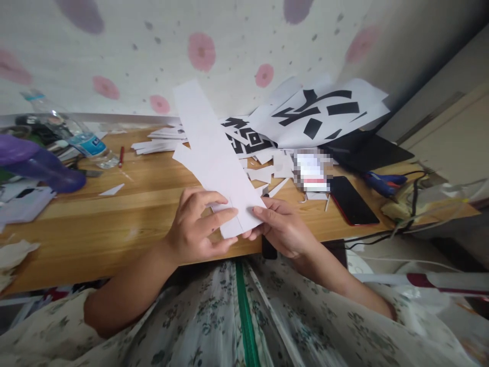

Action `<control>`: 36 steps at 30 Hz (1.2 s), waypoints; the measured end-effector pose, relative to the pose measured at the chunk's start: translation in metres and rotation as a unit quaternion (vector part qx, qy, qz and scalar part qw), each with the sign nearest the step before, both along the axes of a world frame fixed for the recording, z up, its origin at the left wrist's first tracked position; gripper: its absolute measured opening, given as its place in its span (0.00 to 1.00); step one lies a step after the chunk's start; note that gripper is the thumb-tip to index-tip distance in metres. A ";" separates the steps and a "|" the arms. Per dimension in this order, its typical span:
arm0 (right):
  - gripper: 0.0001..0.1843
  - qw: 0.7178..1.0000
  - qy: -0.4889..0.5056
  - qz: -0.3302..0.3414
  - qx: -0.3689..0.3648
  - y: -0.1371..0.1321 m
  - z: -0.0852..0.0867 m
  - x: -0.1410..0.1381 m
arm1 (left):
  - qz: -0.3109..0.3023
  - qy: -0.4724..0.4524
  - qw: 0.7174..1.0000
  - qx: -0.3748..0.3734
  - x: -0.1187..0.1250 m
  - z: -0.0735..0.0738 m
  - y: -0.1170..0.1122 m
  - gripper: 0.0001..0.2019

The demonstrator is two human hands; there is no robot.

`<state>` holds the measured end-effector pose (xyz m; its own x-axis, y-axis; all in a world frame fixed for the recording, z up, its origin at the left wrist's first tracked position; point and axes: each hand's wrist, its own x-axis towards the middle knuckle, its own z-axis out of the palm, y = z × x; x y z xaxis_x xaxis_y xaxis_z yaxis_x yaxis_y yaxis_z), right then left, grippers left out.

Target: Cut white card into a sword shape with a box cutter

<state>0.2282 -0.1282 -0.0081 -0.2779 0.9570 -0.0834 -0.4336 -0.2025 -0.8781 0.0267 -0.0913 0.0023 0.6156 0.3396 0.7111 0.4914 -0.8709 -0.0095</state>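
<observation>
Nearest me is my flowered cloth (pixel 183 326), with a green strip (pixel 246 316) down its middle. Just past it, over the table's front edge, my right hand (pixel 288 229) pinches the near end of the paper (pixel 214 137), thumb (pixel 262 211) on its face, fingers below. My left hand (pixel 193 224) meets the other side of that end with its digits parted; two tips lie at or on the face, but I cannot tell whether anything presses back from behind. The paper slants up and away from me, raised off the table (pixel 148 209), with a short piece jutting from its left side.

A thin line (pixel 236 216) runs by my left fingertips; I cannot tell if it is a mark, a crease or an edge. To work neatly here, I judge the right pinch should be firm but light, since paper this thin would probably buckle under a squeeze, and the left tips should press flat beside the line, not across it. The far end has no support, so a level hold would likely spare it a bend.

Right of the paper lies a phone (pixel 353 201), then scraps (pixel 283 166) nearer the middle, a stack (pixel 160 140) of white strips on the left, and, far back, a curled sheet (pixel 319 114) with bold black strokes before the patterned wall (pixel 237 30)
</observation>
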 end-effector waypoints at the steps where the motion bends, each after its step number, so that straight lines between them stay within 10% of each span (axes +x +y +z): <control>1: 0.15 1.000 -0.003 0.003 0.005 -0.001 0.002 0.000 | -0.009 -0.005 1.000 0.003 0.000 0.001 0.000 0.14; 9: 0.15 0.999 -0.002 -0.009 0.048 -0.007 0.002 -0.005 | -0.059 -0.003 0.998 0.011 -0.004 0.011 0.001 0.16; 15: 0.15 0.991 -0.026 -0.102 0.078 -0.005 -0.001 -0.009 | 0.040 -0.085 0.995 -0.040 -0.010 0.007 0.001 0.30; 18: 0.14 0.987 -0.013 -0.119 0.102 0.000 0.000 -0.015 | 0.053 -0.332 0.914 -0.225 -0.001 -0.004 0.009 0.27; 22: 0.14 0.986 -0.003 -0.113 0.124 0.006 -0.004 -0.024 | -0.115 -0.402 0.700 -0.579 0.018 -0.008 0.018 0.22; 25: 0.13 0.988 -0.013 -0.106 0.112 0.009 -0.010 -0.026 | -0.118 -0.471 0.583 -0.652 0.028 0.001 0.019 0.20; 36: 0.15 0.998 0.039 -0.043 0.022 0.017 -0.006 -0.033 | -0.039 -0.531 0.540 -0.652 0.034 0.004 0.030 0.20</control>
